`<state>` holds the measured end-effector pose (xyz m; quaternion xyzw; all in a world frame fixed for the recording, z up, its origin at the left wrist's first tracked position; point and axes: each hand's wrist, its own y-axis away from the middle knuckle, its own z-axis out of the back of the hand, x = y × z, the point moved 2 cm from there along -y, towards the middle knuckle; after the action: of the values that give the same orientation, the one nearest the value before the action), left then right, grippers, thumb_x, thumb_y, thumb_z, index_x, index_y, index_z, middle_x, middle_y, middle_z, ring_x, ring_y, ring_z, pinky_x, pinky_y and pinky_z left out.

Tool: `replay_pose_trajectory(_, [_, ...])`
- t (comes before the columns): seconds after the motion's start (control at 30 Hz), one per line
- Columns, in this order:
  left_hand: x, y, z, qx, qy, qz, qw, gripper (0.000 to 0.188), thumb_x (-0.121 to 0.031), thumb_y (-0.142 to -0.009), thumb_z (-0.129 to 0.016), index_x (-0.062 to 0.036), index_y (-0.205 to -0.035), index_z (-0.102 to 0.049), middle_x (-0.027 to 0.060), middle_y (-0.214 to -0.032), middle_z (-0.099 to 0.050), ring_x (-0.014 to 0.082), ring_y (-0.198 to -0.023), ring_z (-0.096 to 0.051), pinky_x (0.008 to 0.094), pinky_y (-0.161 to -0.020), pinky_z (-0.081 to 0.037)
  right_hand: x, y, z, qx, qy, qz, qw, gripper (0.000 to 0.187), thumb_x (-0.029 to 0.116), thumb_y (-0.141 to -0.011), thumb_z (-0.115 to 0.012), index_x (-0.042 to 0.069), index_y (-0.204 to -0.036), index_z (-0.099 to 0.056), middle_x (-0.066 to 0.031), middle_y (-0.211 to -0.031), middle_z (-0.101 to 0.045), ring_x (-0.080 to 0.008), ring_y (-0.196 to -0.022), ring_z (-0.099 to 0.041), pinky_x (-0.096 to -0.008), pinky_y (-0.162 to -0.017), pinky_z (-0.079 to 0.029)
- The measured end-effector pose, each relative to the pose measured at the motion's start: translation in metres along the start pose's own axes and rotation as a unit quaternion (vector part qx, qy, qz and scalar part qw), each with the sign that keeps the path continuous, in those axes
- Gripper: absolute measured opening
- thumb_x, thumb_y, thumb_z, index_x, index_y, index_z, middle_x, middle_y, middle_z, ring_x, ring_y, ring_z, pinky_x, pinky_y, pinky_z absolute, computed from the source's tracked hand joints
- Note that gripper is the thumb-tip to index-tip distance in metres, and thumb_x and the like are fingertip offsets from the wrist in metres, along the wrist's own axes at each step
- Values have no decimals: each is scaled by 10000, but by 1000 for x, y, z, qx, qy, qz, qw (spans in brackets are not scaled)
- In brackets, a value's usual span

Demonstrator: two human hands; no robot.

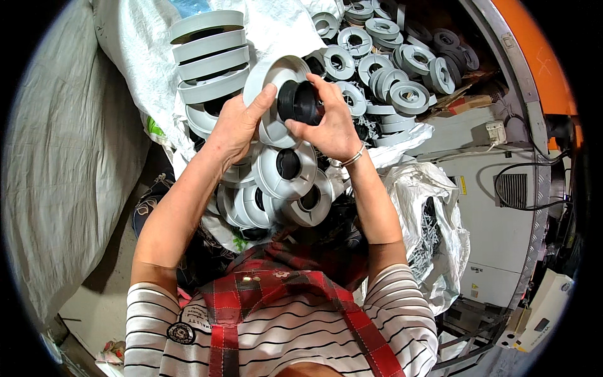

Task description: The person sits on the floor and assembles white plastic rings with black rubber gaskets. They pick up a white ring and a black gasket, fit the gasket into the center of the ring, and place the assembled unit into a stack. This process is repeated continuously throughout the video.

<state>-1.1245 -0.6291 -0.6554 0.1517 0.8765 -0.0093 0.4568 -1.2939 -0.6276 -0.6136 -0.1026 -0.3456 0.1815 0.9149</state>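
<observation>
My left hand (233,129) grips the rim of a grey plastic flanged ring (271,131), thumb on its near face. In my right hand (338,129), fingers and thumb close round a short black sleeve (294,103) at the ring's centre opening. Whether the sleeve is seated in the opening or only against it, I cannot tell. Just below, on my lap, lie several similar grey rings (267,173), some with black centres. A leaning stack of grey rings (212,55) stands beyond my left hand.
Many loose grey rings (411,97) are heaped at the far right. White woven sacking (276,28) lies behind the stack. A crumpled white bag (449,251) holding small grey pieces sits by my right arm. A pale machine cabinet (487,232) with a black cable (531,207) stands at right.
</observation>
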Motion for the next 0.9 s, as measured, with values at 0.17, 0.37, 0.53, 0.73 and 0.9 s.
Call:
replay_pose_trajectory(0.17, [-8,6,6,41,-70,54,995,568,-447,-849,-646,49,-1113,-563,97,-998,-614,142,-880,-589,296,-765,-502,5,10,-2,51,39,48,997,761,154,-587,-778,-19,-1231,-412,-210,-1102,-467,-366,-1065,-425,-402,-934,-389])
replay_pose_trajectory(0.37, [-12,10,2,76,-48,113,990,537,-425,-859,-642,45,-1109,-566,92,-994,-618,130,-836,-598,290,-725,-512,3,19,-1,69,84,147,983,735,58,-572,-750,4,-1221,-410,-217,-1212,-414,-392,-1074,-415,-437,-956,-375])
replay_pose_trajectory(0.53, [0,8,0,84,-71,54,992,512,-405,-859,-649,35,-1110,-574,70,-970,-612,105,-803,-568,272,-692,-492,-9,20,-3,14,44,132,990,729,89,-585,-773,17,-1228,-438,-179,-1173,-508,-338,-1079,-487,-397,-953,-387])
replay_pose_trajectory(0.73, [3,2,1,90,-132,61,985,484,-378,-856,-658,37,-1094,-583,67,-951,-610,105,-785,-561,276,-673,-491,-11,20,4,12,80,146,986,679,111,-593,-758,11,-1197,-465,-160,-1080,-551,-320,-958,-535,-390,-874,-427])
replay_pose_trajectory(0.9, [2,1,-14,-13,3,67,998,426,-324,-865,-656,50,-1058,-589,99,-972,-626,153,-810,-613,302,-717,-522,-1,24,2,-57,117,161,978,669,99,-583,-737,-5,-1184,-464,-171,-1074,-521,-348,-942,-503,-392,-832,-435])
